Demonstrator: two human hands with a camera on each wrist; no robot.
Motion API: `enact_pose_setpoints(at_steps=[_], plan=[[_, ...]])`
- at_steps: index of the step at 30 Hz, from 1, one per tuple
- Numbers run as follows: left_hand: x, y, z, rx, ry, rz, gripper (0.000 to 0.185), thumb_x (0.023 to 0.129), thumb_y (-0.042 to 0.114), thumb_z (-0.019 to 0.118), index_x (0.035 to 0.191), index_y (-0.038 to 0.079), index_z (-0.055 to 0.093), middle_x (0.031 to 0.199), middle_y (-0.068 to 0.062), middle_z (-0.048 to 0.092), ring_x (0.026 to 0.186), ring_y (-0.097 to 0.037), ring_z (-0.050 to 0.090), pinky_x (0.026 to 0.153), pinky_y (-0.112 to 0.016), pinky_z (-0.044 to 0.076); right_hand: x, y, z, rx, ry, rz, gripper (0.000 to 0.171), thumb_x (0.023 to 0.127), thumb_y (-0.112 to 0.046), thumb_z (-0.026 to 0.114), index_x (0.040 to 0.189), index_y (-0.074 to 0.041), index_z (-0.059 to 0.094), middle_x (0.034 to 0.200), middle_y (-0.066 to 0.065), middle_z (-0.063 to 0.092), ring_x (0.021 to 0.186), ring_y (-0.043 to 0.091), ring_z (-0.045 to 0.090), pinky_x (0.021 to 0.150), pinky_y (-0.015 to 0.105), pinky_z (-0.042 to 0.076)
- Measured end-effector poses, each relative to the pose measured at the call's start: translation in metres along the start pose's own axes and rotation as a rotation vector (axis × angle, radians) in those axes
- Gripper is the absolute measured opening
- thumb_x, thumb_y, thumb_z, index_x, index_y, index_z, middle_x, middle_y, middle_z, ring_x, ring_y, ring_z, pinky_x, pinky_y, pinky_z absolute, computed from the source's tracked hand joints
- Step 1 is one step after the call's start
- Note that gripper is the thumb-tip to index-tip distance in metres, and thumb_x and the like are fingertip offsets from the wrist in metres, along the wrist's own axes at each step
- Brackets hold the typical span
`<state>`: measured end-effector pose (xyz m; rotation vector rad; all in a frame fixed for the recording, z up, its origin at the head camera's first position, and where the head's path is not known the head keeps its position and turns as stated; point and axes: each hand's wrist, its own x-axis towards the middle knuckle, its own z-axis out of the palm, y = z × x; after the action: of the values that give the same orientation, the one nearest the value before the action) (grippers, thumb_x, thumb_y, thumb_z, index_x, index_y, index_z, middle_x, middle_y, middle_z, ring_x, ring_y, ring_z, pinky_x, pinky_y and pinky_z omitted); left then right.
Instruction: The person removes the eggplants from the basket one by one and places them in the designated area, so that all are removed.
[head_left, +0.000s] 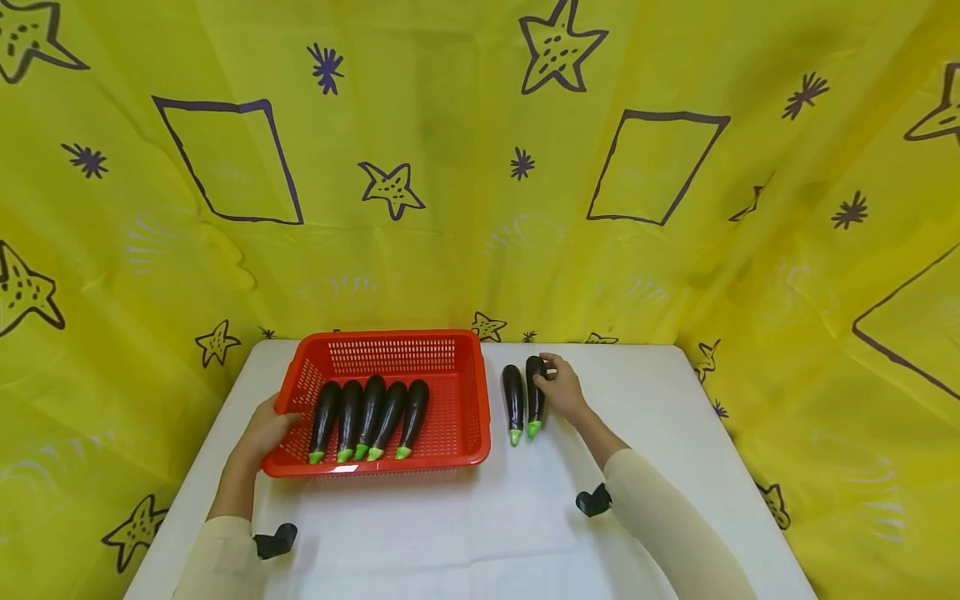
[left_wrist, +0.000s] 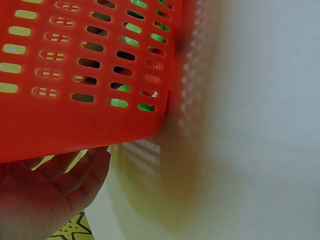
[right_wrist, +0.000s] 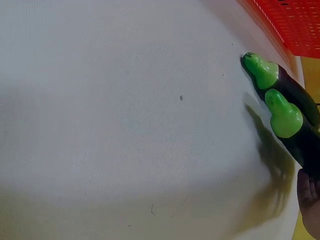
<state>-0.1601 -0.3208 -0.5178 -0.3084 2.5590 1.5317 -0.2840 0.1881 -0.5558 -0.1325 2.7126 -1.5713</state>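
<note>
The left hand (head_left: 266,433) rests against the near left wall of the red basket (head_left: 457,392), fingers curled on its lower edge, with five eggplants (head_left: 367,419) lying side by side just inside that wall, green stems toward the person. If this hand lets go or pulls, the light basket could slide on the smooth white table (head_left: 675,417) and roll the row out of line. To the right, between basket and right hand, a loose eggplant (head_left: 513,400) lies on the table. The right hand (head_left: 562,390) curls over a second eggplant (head_left: 534,392) touching it; a shallow grip on that glossy skin may slip, or nudge its neighbour away. No brand, label or readable writing shows anywhere.
</note>
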Motion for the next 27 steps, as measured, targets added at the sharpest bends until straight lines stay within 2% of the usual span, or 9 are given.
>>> enact_pose_setpoints(at_steps=[6,14,17,22,27], plan=[[-0.0001,-0.0003,-0.0002,0.008,0.002,0.001,0.052,0.099,0.005,0.053,0.143,-0.018,0.038,0.119,-0.035,0.06,0.091,-0.029,0.066,0.072,-0.035,0.059,0.0029,0.0061,0.0039,-0.042,-0.007,-0.01,0.054,0.093,0.0,0.062,0.143,0.015,0.049,0.124,0.035,0.056,0.109,0.048,0.064,0.092,0.05,0.056],[0.0015,-0.0022,0.0,0.002,0.001,0.0,0.051,0.099,0.005,0.051,0.143,-0.018,0.038,0.118,-0.035,0.06,0.089,-0.028,0.067,0.072,-0.036,0.06,0.0014,0.0085,0.0079,-0.077,-0.033,0.013,0.054,0.094,-0.002,0.06,0.144,0.015,0.048,0.126,0.036,0.055,0.115,0.047,0.061,0.099,0.054,0.052],[0.002,-0.0026,0.0002,0.004,-0.002,-0.003,0.051,0.099,0.005,0.051,0.143,-0.018,0.039,0.117,-0.035,0.061,0.089,-0.028,0.067,0.072,-0.036,0.06,0.0002,0.0099,0.0077,-0.071,-0.03,-0.004,0.054,0.093,-0.004,0.059,0.142,0.017,0.048,0.124,0.037,0.057,0.114,0.048,0.061,0.099,0.056,0.051],[0.0012,-0.002,-0.0004,0.001,-0.005,0.0,0.051,0.1,0.005,0.051,0.144,-0.018,0.038,0.118,-0.035,0.061,0.09,-0.028,0.067,0.072,-0.036,0.06,-0.0028,0.01,0.0075,-0.048,-0.015,-0.057,0.055,0.092,-0.01,0.058,0.138,0.019,0.05,0.118,0.037,0.057,0.108,0.047,0.062,0.094,0.051,0.054],[-0.0003,-0.0011,-0.0006,-0.006,-0.003,-0.001,0.05,0.099,0.004,0.051,0.142,-0.018,0.039,0.117,-0.035,0.061,0.089,-0.028,0.067,0.072,-0.035,0.06,0.0003,0.0099,0.0084,-0.067,-0.03,-0.014,0.056,0.094,-0.008,0.058,0.142,0.018,0.047,0.123,0.038,0.056,0.115,0.05,0.06,0.1,0.056,0.051]])
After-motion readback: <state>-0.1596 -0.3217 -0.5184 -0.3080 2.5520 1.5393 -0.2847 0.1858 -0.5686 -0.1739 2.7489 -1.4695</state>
